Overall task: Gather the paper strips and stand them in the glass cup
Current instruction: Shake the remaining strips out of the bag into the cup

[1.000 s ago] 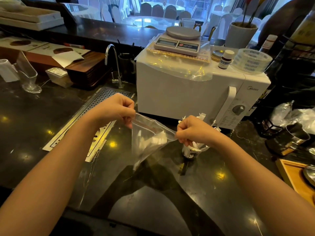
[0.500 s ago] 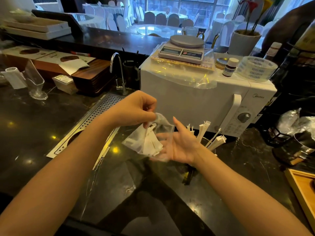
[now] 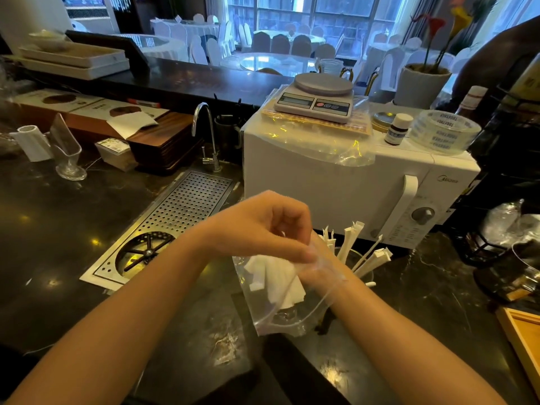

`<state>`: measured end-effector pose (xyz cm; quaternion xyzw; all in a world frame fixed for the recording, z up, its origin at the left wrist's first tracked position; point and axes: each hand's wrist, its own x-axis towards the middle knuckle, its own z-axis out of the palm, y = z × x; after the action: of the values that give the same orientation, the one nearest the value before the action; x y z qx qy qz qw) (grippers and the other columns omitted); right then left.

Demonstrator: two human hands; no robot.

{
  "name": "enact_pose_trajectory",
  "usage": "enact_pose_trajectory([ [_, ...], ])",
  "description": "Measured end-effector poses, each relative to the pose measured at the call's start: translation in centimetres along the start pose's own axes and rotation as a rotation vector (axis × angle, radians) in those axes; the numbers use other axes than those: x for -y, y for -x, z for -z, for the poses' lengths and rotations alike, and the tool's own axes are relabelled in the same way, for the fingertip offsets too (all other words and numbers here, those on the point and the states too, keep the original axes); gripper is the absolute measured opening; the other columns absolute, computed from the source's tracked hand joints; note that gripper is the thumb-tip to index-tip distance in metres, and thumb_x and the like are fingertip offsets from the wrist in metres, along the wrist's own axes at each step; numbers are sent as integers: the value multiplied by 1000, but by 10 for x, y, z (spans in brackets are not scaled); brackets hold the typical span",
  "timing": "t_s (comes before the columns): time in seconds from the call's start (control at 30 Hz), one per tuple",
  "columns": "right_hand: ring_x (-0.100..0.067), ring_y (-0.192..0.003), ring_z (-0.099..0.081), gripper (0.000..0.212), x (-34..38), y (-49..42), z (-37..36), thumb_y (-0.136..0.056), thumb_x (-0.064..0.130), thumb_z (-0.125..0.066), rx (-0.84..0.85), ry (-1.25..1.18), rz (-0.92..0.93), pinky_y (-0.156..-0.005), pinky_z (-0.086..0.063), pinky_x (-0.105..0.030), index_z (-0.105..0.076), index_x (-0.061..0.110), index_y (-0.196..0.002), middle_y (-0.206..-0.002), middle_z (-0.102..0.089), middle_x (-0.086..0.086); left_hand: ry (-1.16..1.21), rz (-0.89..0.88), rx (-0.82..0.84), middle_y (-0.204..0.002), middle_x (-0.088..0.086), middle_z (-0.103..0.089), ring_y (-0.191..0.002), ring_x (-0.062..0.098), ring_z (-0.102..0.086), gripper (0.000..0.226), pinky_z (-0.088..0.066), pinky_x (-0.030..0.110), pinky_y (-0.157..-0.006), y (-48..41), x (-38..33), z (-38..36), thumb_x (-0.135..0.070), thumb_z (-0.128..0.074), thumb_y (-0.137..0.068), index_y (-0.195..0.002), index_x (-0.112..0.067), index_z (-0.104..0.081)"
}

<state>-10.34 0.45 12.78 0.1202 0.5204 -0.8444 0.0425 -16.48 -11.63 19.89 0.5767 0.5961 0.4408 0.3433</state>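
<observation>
Clear plastic forms the bag [image 3: 287, 299] at the centre of the dark counter [image 3: 58, 229]; it holds a loose bunch of white paper strips [image 3: 274, 277]. To the left lies a perforated drain tray [image 3: 175, 217], not involved in the work. The left hand [image 3: 263, 226] reaches across from that side with fingers curled and pinched on the bag's upper edge, in my judgement to hold the mouth open and steady. The right hand [image 3: 318, 267] is inside the bag, seen through the film; whether it has closed on the strips cannot be told. Just behind the bag, partly hidden, stands the glass cup [image 3: 361, 268], with several folded strips [image 3: 347, 244] already upright in it and fanning outward. The cup sits close, likely to keep each transfer short. The white microwave [image 3: 336, 194] stands behind. The task appears partly done: bagged strips remain to be moved.
</observation>
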Motion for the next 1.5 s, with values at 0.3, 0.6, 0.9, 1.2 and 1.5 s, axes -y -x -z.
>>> enact_pose_trajectory([
  [0.3, -12, -67, -68, 24, 18, -14, 31, -82, 34, -50, -87, -88, 22, -61, -56, -24, -70, 20, -85, -73, -71, -1, 423, 389, -908, -104, 3, -54, -89, 17, -56, 43, -47, 29, -66, 9, 52, 4, -33, -60, -79, -115, -16, -44],
  [0.6, -17, -61, -68, 29, 47, 6, 46, -82, 33, -52, -126, -145, 23, -61, -57, -29, -61, 7, -92, -72, -69, -9, 704, 420, -314, -75, -1, -72, -69, 11, -69, 18, -57, 25, -64, -41, 54, -24, -22, -46, -90, -100, -15, -60],
  [0.9, -12, -63, -68, 25, 88, 21, 76, -89, 12, -50, -335, 67, 290, -58, -58, -29, -54, 6, -114, -86, -64, -5, 200, 293, -295, -100, 16, -67, -85, 24, -63, 21, -52, 37, -84, -106, 35, -19, -10, -54, -87, -106, -9, -63],
  [1.2, -6, -62, -68, 18, 87, 31, 109, -89, 7, -50, -448, 219, 527, -56, -59, -25, -56, 8, -106, -68, -72, 4, 128, 139, -259, -87, -3, -66, -76, 8, -65, 37, -56, 23, -71, -148, 38, -34, 5, -47, -86, -112, -19, -55],
  [1.5, -21, -100, -60, 36, 59, 28, 115, -88, 10, -53, -513, 386, 479, -87, -52, -35, -44, 16, -123, -110, -58, -7, 120, 216, -231, -91, -1, -66, -80, 10, -64, 47, -53, 15, -70, -141, 60, -43, 11, -42, -83, -119, -18, -53],
])
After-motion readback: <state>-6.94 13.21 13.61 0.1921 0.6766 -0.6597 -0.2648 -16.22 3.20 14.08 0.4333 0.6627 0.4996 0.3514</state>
